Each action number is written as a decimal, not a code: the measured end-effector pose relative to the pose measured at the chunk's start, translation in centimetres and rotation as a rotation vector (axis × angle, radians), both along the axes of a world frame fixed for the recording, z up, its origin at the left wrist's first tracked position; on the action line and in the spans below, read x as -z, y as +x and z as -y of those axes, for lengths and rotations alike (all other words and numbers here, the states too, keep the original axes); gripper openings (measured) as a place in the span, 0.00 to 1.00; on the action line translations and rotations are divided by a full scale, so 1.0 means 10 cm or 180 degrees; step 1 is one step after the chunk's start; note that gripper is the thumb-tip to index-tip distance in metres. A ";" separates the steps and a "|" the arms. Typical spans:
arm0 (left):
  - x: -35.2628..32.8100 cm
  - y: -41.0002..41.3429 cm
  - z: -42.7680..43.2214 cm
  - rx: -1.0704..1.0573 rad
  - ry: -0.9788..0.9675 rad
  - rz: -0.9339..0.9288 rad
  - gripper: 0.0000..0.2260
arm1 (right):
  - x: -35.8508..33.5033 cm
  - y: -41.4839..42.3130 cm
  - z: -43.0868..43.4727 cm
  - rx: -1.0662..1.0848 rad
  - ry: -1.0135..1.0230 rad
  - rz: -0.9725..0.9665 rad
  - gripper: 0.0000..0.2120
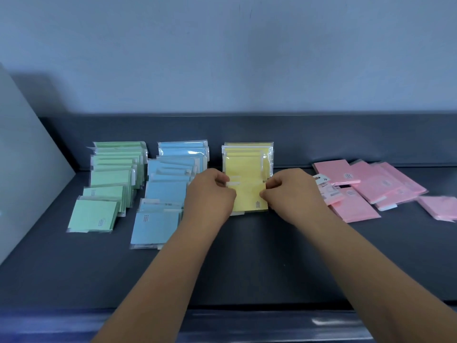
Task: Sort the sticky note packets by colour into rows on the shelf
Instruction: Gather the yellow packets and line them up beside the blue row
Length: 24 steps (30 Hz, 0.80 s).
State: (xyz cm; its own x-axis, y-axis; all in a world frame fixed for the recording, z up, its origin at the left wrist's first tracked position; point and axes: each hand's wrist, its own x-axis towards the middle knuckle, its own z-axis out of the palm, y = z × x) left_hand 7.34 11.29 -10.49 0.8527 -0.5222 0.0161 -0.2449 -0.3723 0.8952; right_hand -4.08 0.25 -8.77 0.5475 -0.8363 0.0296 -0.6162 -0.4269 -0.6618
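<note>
The left hand [210, 194] and right hand [291, 191] hide the side edges of the front yellow packet [248, 198], curled fingers [222, 180] pinching its glossy clear wrapper, midway along the shelf [247, 268].

Most likely a shop or stockroom: a dark shelf [247, 268] with a raised front rail [272, 323], a plain grey-blue back wall [222, 58] and a pale side panel [22, 157]. It carries many identical sealed green packets [111, 174], blue packets [168, 194], yellow packets [247, 159] and pink packets [385, 184], some with small printed labels.
</note>
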 end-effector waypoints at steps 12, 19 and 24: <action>0.00 0.00 0.01 -0.0075 -0.0187 0.0430 0.11 | 0.04 0.03 0.06 0.0143 0.0169 0.0780 0.10; 0.04 0.12 0.06 -0.0071 -0.0189 0.0659 0.09 | 0.10 0.11 0.07 0.0163 0.0143 0.0848 0.11; 0.07 0.13 0.05 -0.0048 -0.0161 0.0686 0.10 | 0.13 0.11 0.07 0.0163 0.0020 0.0736 0.13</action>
